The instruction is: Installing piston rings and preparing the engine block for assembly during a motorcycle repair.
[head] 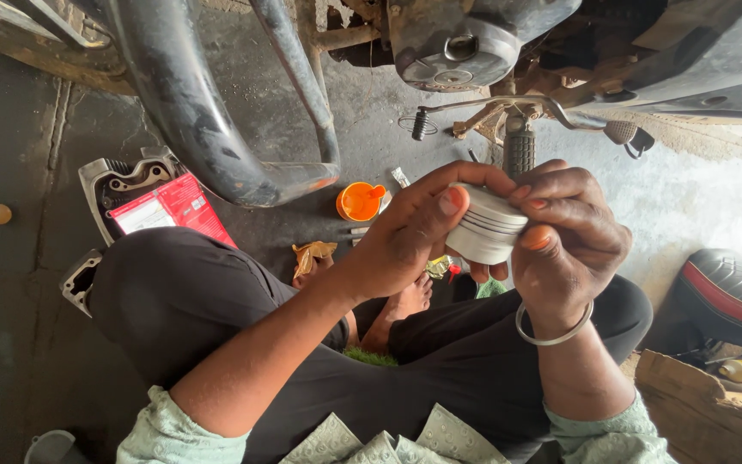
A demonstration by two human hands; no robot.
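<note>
The person sits cross-legged on the concrete floor (pixel 10 129) beneath a motorcycle (pixel 474 43) and holds a piston (pixel 487 225) up in front of the chest, above the lap. It is a short, pale metal cylinder with several thin rings set in grooves round its upper wall.

The left hand (pixel 405 236) wraps it from the side, thumb pressed on the ringed wall near the crown and fingers curled under. The right hand (pixel 570 241) closes on the other side, fingertips on the crown edge and thumb on the lower skirt. Both grips are shut on the piston; neither palm is open.

The piece looks solid, stiff and moderately heavy for its size. Its smooth metal may well be oily, so it could slip. The thin rings seem the delicate part, likely to snap or spring out if twisted or squeezed. The plain skirt below the grooves and the flat crown look like the safest places to hold.

An orange cap (pixel 359 202) lies on the floor beyond the hands, and a red packet (pixel 173 206) rests on a grey engine cover (pixel 105 176) further left.
</note>
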